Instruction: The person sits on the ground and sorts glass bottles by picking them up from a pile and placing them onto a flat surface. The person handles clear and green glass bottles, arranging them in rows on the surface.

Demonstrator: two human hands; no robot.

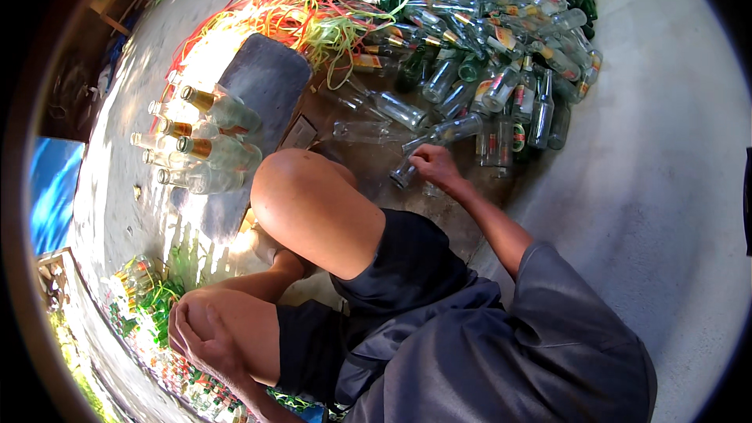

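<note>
So the right hand (440, 168) is reaching out to a clear bottle (403, 173), fingers bent in with the tips right at the glass, though I honestly can't tell if it's a proper grip or just a touch. That bottle sits tilted just in front of the fingers, at the near edge of a big messy pile (478, 12). Another clear bottle (454, 130) lies just beyond it, and a few more are lying or standing around there, some with labels, with plenty of green glass farther up the heap. The left hand (210, 341) isn't holding anything, it's just draped over the left knee (205, 307) with the fingers relaxed and slightly bent. Other knee (296, 182) is up in the middle of the view, dark shorts (411, 254) and a grey shirt (501, 360) below. Over to the left there's a tight cluster (223, 153) of clear bottles beside a dark slab (270, 74), necks aimed at the left side of the view, a few with gold foil on them. Past the slab is a tangle of red and yellow-green strips (274, 19), running right up to the pile. Lower left has more glass (141, 278) near some green stuff, a blue sheet (55, 188) is off at the edge, and pale concrete floor (642, 149) fills the right side.
</note>
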